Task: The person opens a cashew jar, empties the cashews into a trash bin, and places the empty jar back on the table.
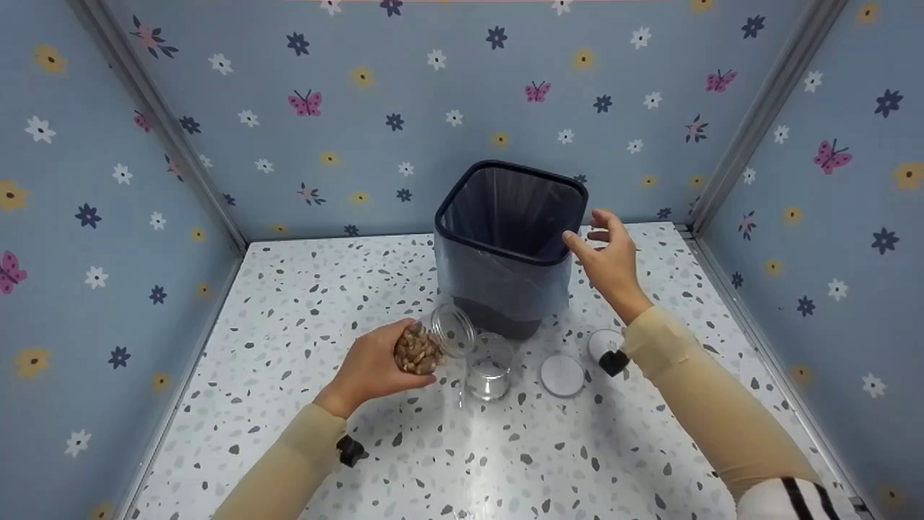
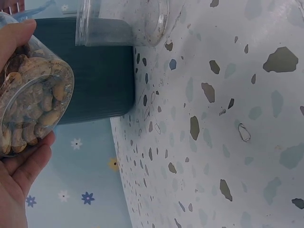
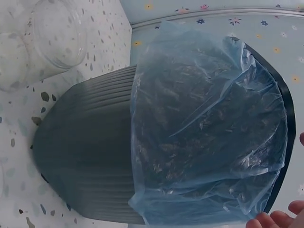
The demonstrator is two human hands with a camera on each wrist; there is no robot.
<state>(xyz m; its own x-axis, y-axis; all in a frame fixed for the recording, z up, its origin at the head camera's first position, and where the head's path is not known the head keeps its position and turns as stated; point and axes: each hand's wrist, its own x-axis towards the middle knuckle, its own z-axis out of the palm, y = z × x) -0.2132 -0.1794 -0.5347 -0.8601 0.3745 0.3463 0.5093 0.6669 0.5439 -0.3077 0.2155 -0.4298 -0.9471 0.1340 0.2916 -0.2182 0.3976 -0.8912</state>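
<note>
My left hand (image 1: 375, 361) grips a clear jar of nuts (image 2: 38, 95), its thumb and fingers on either side. The jar is tipped on its side with its mouth to the right; the brown nuts look like peanuts. Close beside that mouth, a second clear jar (image 1: 489, 375) stands upright on the table, with no nuts visible in it. My right hand (image 1: 610, 260) is raised at the right side of a dark trash bin (image 1: 498, 282), fingers parted and holding nothing. Its fingertips (image 3: 280, 218) are near the rim; I cannot tell whether they touch it.
A translucent bluish bag (image 3: 204, 128) lines the bin and hangs over its outside. Two round white lids, a nearer lid (image 1: 562, 375) and a farther lid (image 1: 603, 342), lie right of the jars. The speckled table (image 1: 303, 289) is bounded by patterned walls (image 1: 361, 130) at the back and sides.
</note>
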